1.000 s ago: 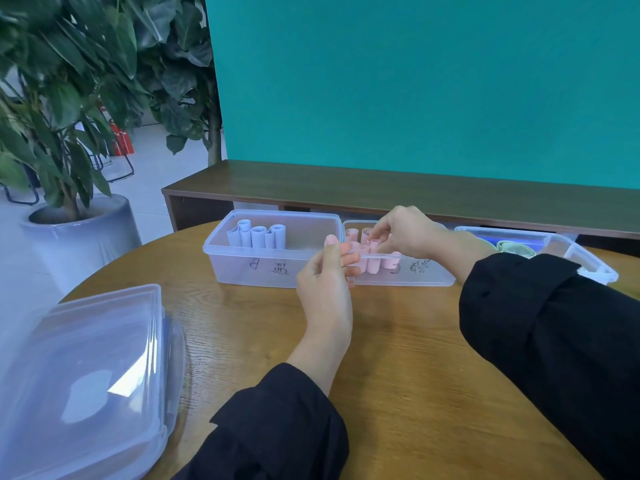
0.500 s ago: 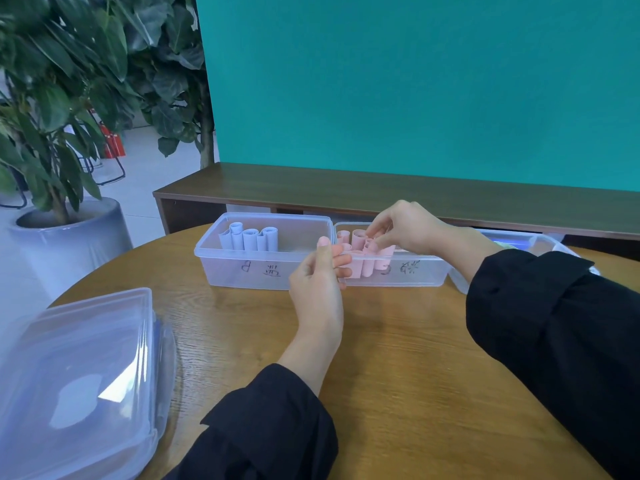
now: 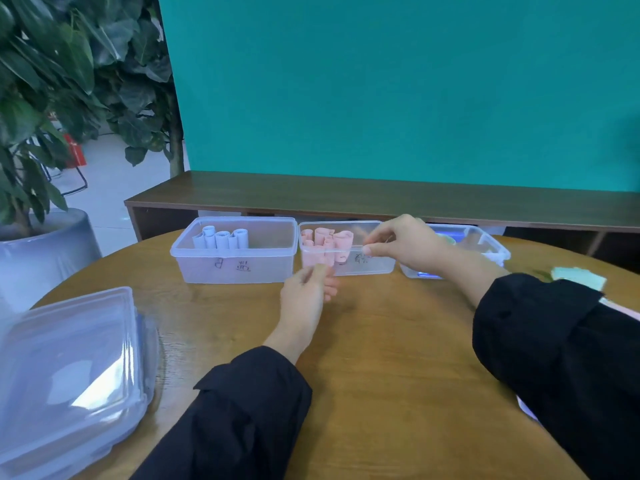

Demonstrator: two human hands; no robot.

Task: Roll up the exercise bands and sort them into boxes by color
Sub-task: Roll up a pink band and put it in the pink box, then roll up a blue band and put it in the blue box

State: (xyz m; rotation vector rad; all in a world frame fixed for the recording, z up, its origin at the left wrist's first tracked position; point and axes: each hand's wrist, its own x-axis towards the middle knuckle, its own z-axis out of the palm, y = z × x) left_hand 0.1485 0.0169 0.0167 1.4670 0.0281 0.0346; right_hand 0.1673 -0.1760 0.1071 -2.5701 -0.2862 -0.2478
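Observation:
Three clear boxes stand in a row at the table's far side. The left box (image 3: 263,268) holds several rolled pale blue bands (image 3: 221,239). The middle box (image 3: 379,266) holds several rolled pink bands (image 3: 325,242). My right hand (image 3: 405,249) hovers over the middle box's right half, fingers loosely curled, with nothing seen in them. My left hand (image 3: 306,294) is just in front of that box's left corner, relaxed and empty. A flat green band (image 3: 578,277) lies at the right, beyond my sleeve.
The third clear box (image 3: 493,251) sits at the far right, partly behind my right hand. A stack of clear lids (image 3: 69,368) lies at the near left. A dark wooden bench (image 3: 346,199) and a potted plant (image 3: 34,133) stand behind the round table.
My right hand has released the pink roll into the middle box and drawn back to the right. My left hand has come off the box's corner toward me.

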